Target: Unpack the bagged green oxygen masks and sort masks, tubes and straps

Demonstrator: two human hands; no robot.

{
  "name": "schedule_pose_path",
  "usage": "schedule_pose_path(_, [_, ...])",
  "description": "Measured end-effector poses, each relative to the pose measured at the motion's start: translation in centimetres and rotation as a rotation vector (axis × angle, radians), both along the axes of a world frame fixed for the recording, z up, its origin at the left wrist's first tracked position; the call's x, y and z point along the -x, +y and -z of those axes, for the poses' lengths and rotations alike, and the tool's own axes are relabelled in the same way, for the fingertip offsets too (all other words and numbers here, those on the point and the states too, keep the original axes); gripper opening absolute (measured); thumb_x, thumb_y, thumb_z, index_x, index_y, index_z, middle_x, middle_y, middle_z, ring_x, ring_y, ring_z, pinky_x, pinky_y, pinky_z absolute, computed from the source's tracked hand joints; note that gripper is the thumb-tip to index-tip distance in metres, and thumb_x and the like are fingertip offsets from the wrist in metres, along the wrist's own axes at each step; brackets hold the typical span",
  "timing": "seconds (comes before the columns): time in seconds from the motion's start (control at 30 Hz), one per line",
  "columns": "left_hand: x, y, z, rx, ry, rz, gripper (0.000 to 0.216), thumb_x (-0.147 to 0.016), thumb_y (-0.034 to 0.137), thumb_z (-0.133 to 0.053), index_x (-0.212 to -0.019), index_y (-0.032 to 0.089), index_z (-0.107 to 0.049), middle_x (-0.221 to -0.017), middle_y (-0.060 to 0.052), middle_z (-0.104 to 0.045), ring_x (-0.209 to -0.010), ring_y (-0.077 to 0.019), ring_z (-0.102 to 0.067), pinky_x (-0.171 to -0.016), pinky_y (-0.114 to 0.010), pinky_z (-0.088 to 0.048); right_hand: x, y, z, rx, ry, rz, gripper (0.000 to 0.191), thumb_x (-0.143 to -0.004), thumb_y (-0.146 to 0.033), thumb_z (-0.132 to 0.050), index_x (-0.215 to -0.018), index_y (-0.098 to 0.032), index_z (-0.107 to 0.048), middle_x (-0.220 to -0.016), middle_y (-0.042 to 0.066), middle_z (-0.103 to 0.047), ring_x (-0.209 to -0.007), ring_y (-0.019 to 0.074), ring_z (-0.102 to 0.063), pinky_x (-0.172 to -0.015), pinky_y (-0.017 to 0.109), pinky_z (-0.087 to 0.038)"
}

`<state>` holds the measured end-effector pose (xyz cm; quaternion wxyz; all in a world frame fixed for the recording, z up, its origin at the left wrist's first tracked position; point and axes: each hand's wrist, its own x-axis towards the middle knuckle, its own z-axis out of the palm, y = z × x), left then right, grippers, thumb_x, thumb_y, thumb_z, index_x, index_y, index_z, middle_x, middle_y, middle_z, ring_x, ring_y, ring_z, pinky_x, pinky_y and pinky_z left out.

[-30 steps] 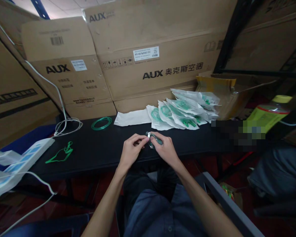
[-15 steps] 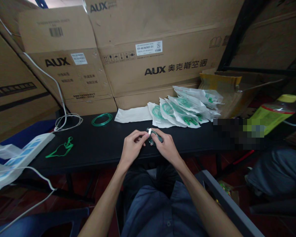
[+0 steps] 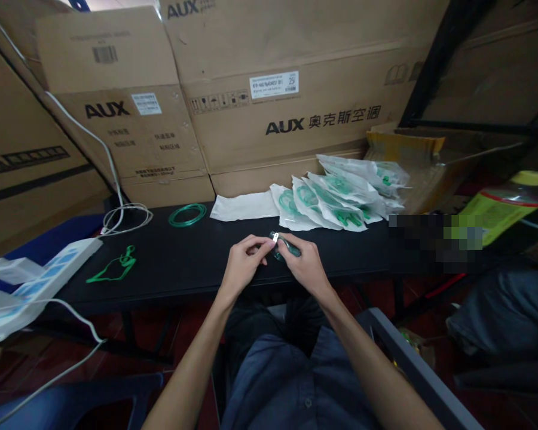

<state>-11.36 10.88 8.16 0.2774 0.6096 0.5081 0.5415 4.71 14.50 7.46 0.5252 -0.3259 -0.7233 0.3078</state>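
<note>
Close together over the front part of the black table, my two hands work on a small, clear greenish plastic mask (image 3: 292, 248). A small pale metal nose clip (image 3: 275, 237) with a hole stands up at its near-left edge. Fingers and thumb of my left hand (image 3: 244, 263) pinch the clip side. My right hand (image 3: 305, 263) is closed round the mask's right side, its thumb pressing near the clip. Much of the mask is hidden by the fingers. Left of my hands lie a coil of green tubing (image 3: 187, 205) and a green elastic strap (image 3: 126, 260).
Several white-and-clear pouches (image 3: 311, 221) with green contents lie at the back, beside a flat white pouch (image 3: 244, 206). A power strip (image 3: 49, 278) with cables is at the left. At the right are a yellow-capped bottle (image 3: 497, 209) and a person's clothed leg (image 3: 497, 304). Cardboard cartons (image 3: 323, 137) stand behind.
The view has shifted slightly. Both hands stay together on the mask with nearly the same grip; the clip has tilted a little to the right.
</note>
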Motion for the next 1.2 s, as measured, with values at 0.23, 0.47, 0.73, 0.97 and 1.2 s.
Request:
schedule_pose_path(0.23, [-0.3,0.1,0.4,0.020,-0.034,-0.002,0.028,-0.088,0.046,-0.072,-0.092,0.019,-0.078,-0.078,0.001,-0.063,-0.054,-0.0088,-0.060,-0.053,-0.022,-0.043,0.2,-0.1,0.1,-0.008,-0.007,0.032,0.029,-0.094,-0.027,-0.053,-0.108,-0.019,-0.077,-0.100,0.006,-0.080,-0.088,0.0231,-0.074,-0.082,0.031,-0.055])
schedule_pose_path(0.47, [-0.3,0.1,0.2,0.042,-0.055,0.012,0.031,-0.087,0.048,-0.071,-0.092,0.018,-0.077,-0.081,-0.001,-0.065,-0.055,-0.0100,-0.060,-0.055,-0.023,-0.046,0.1,0.0,0.2,0.010,-0.001,0.021,0.030,-0.093,-0.027,-0.054,-0.110,-0.021,-0.077,-0.107,0.006,-0.079,-0.091,0.0237,-0.074,-0.086,0.032,-0.055])
schedule_pose_path(0.73, [-0.3,0.2,0.1,0.019,-0.017,0.011,0.029,-0.088,0.046,-0.072,-0.097,0.018,-0.072,-0.084,-0.001,-0.065,-0.062,-0.0103,-0.058,-0.056,-0.021,-0.045,-0.7,0.9,0.8,0.103,0.038,-0.039,0.029,-0.095,-0.034,-0.056,-0.106,-0.020,-0.079,-0.097,0.004,-0.079,-0.090,0.0228,-0.073,-0.082,0.031,-0.054])
schedule_pose_path(0.97, [1.4,-0.3,-0.9,-0.200,0.376,0.081,0.026,-0.097,0.037,-0.062,-0.119,0.027,-0.071,-0.128,-0.007,-0.069,-0.120,-0.0232,-0.062,-0.103,-0.038,-0.049,-1.0,0.5,0.2,0.176,0.013,-0.194,0.034,-0.098,-0.041,-0.053,-0.094,-0.019,-0.080,-0.078,0.001,-0.076,-0.067,0.0161,-0.067,-0.062,0.024,-0.050])
schedule_pose_path(1.2, [2.4,-0.8,-1.4,-0.190,0.493,0.144,0.032,-0.091,0.039,-0.071,-0.120,0.026,-0.070,-0.123,-0.007,-0.072,-0.117,-0.0243,-0.065,-0.105,-0.042,-0.049,-1.1,0.4,-0.1,0.258,0.074,-0.262,0.032,-0.097,-0.048,-0.056,-0.094,-0.020,-0.071,-0.075,0.001,-0.072,-0.059,0.0148,-0.068,-0.058,0.024,-0.052])
